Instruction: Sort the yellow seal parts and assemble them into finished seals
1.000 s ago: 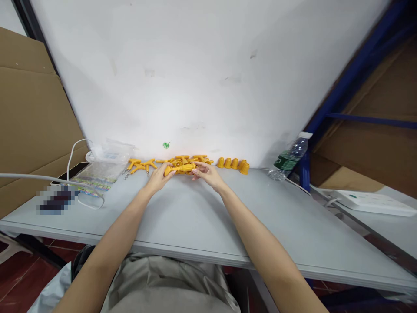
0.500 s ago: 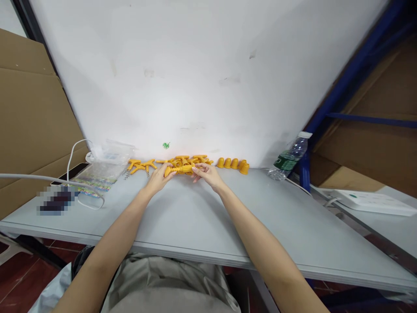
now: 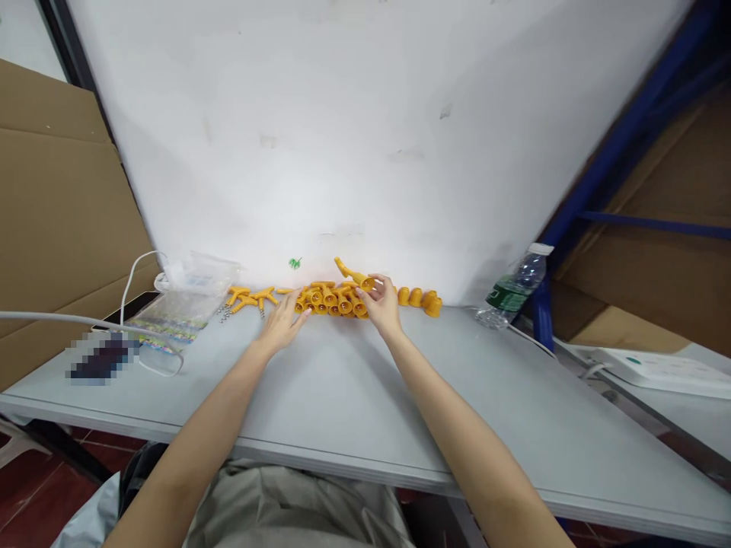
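My right hand (image 3: 384, 308) pinches a yellow plastic corkscrew (image 3: 362, 280) by its wide, cup-shaped end, its handle pointing up and to the left. It is held just over a stacked pile of similar yellow corkscrews (image 3: 328, 299), whose round open ends face me. At the pile's left end rests my left hand (image 3: 282, 324), fingers apart and touching or very near the pieces there. Left of that hand lie several yellow T-shaped handles (image 3: 245, 296) with metal spiral screws. Several yellow cups (image 3: 416, 297) stand in a row to the right of the pile.
A white board (image 3: 365, 152) rises behind the grey table (image 3: 343, 396). At left are clear plastic bags (image 3: 197, 278), a phone (image 3: 137, 308) and a white cable (image 3: 91, 317). On the right a water bottle (image 3: 517, 285) leans near a blue post and a white power strip (image 3: 656, 369).
The corkscrew, earlier level between both hands, is now in my right hand alone, moved right and tilted. My left hand has let go and opened beside the pile. The view has shifted slightly.
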`<state>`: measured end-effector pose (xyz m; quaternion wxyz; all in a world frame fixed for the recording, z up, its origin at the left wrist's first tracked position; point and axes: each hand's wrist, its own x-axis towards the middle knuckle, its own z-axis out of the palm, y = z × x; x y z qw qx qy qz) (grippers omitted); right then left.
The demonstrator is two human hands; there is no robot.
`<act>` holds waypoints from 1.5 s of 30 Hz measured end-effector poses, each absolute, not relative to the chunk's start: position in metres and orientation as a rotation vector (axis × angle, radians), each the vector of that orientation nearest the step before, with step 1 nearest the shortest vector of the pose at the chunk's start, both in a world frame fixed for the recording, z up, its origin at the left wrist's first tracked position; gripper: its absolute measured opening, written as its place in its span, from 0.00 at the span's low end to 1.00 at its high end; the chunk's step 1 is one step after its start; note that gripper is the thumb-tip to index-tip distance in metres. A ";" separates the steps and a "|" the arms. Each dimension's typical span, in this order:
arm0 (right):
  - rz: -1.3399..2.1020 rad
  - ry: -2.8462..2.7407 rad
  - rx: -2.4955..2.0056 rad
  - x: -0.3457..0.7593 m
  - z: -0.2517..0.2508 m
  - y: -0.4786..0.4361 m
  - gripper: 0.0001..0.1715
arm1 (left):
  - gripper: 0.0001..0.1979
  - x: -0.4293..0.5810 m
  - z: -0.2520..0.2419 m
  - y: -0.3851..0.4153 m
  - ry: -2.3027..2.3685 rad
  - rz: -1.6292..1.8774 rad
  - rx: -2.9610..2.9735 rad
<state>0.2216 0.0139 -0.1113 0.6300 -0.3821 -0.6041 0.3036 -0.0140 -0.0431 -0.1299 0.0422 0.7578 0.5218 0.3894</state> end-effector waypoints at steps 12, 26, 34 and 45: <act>0.214 -1.965 -1.165 0.203 -0.133 0.039 0.27 | 0.20 -0.009 -0.133 -0.043 1.545 1.079 2.394; 0.146 -1.833 -1.196 0.243 -0.115 0.047 0.24 | 0.18 -0.011 -0.142 -0.038 1.511 1.065 2.422; -0.001 -1.275 -1.983 0.333 -0.148 0.050 0.28 | 0.13 -0.011 -0.142 -0.038 1.489 1.006 2.453; 0.333 -1.362 -2.210 0.357 -0.159 0.054 0.32 | 0.12 -0.012 -0.141 -0.039 1.502 0.947 2.475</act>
